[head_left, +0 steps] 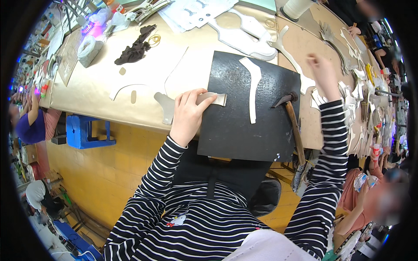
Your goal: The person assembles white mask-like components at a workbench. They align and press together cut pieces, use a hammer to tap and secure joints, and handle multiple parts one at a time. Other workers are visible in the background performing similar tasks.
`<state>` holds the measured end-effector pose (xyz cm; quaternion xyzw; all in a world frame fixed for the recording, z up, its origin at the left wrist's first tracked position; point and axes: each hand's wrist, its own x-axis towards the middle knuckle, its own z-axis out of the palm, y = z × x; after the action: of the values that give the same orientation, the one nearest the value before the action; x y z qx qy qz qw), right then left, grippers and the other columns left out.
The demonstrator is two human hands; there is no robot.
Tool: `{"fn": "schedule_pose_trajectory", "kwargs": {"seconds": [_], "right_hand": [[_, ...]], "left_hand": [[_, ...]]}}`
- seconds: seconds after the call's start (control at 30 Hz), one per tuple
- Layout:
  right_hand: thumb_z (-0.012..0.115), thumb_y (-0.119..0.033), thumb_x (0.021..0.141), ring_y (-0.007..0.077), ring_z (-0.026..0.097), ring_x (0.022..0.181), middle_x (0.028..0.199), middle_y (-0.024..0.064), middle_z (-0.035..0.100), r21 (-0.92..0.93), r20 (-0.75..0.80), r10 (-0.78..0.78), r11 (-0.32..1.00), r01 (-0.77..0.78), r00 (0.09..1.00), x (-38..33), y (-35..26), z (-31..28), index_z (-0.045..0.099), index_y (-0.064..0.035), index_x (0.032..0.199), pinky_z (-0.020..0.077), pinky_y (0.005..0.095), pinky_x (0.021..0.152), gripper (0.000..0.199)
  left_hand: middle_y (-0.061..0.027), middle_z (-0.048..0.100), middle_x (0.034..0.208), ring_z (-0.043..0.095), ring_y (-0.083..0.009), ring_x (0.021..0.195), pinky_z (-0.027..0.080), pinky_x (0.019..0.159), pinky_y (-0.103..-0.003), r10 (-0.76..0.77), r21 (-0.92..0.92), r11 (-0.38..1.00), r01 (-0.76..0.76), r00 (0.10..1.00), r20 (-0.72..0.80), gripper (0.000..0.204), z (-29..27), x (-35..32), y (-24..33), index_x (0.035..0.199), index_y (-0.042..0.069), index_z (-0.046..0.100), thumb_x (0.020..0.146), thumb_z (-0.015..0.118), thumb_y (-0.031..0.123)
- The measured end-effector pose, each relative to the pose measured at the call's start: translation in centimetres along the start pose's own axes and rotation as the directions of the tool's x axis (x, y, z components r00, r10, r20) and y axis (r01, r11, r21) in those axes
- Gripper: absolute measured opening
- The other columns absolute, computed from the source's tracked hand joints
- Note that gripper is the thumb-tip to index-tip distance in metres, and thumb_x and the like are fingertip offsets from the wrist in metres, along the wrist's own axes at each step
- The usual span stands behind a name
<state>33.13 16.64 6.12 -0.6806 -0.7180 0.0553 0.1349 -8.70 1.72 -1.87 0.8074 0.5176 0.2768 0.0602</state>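
My left hand [188,111] rests at the left edge of a black mat [226,135], fingers and thumb closed over a grey shoe-upper piece [164,104]. One end of this piece, with a pale strip at its tip, pokes out past my thumb over the mat. A white curved strip [254,85] lies on the mat's middle. A hammer [292,119] with a wooden handle rests along the mat's right side, its head on the mat. My right hand [324,76] hovers beyond the mat's right edge, next to a long pale cut piece [291,56]. Its fingers are bent and blurred.
Across the table [87,95] lie a crumpled black cloth [135,48], a tape roll [89,50], white patterned sheets [193,15] and white templates [244,37]. Piles of cut pieces [359,91] lie at the right. A blue stool [87,132] stands at lower left. Other people work on both sides.
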Motion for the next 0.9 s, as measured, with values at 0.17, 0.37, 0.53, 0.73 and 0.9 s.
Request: {"fn": "schedule_pose_trajectory", "kwargs": {"seconds": [0.17,0.37,0.53,0.73,0.9], "right_hand": [[0.069,-0.017,0.092,0.0335,0.063,0.118,0.129,0.0187,0.064,0.312,0.124,-0.42,0.876,0.367,0.899,-4.1,-9.4,6.9,0.061,-0.0049,0.132,0.0501,0.0415,0.1,0.043],[0.077,-0.014,0.084,0.027,0.068,0.086,0.086,0.0132,0.067,0.351,0.322,-0.128,0.936,0.008,0.938,-1.3,-12.3,7.8,0.068,0.0045,0.11,0.0532,0.037,0.079,0.034],[0.075,-0.014,0.091,0.0084,0.045,0.067,0.073,0.0004,0.056,0.672,0.282,-0.184,0.738,-0.057,0.942,-6.4,-14.8,0.9,0.064,0.0055,0.093,0.0394,0.0263,0.061,0.023],[0.071,-0.003,0.094,0.009,0.063,0.092,0.105,0.0036,0.066,0.892,0.287,0.078,0.342,-0.296,0.955,-14.7,-16.1,-3.3,0.062,0.0009,0.119,0.0503,0.0237,0.081,0.026],[0.081,0.001,0.076,0.0272,0.053,0.128,0.14,0.0141,0.056,0.53,-0.01,-0.06,0.846,0.056,0.998,-16.7,-15.3,-2.9,0.059,-0.0031,0.135,0.0449,0.0398,0.105,0.063]], "left_hand": [[-0.0064,0.063,0.128,0.056,-0.026,0.126,0.036,0.114,-0.049,0.105,-0.07,0.993,-0.1,0.992,0.076,0.041,0.7,0.8,1.5,0.12,0.015,0.071,0.083,0.062,0.0],[-0.0068,0.06,0.14,0.051,-0.0294,0.137,0.029,0.12,-0.056,0.045,-0.222,0.975,-0.025,0.996,0.083,0.031,0.3,0.4,3.3,0.12,0.015,0.071,0.091,0.069,0.007],[-0.014,0.059,0.141,0.052,-0.0332,0.136,0.039,0.115,-0.044,-0.131,-0.682,0.702,0.205,0.979,0.159,0.042,-1.5,-0.5,5.6,0.132,0.005,0.064,0.09,0.072,0.006],[-0.0132,0.071,0.112,0.068,-0.0287,0.106,0.051,0.096,-0.037,-0.097,-0.848,0.35,0.398,0.916,0.389,0.04,-2.7,0.4,9.1,0.133,0.005,0.064,0.095,0.071,0.013],[-0.0022,0.066,0.088,0.062,-0.0195,0.083,0.046,0.086,-0.036,0.179,-0.622,0.783,-0.004,0.959,0.219,0.037,-5.4,1.7,6.3,0.118,0.01,0.075,0.084,0.068,-0.002]]}}
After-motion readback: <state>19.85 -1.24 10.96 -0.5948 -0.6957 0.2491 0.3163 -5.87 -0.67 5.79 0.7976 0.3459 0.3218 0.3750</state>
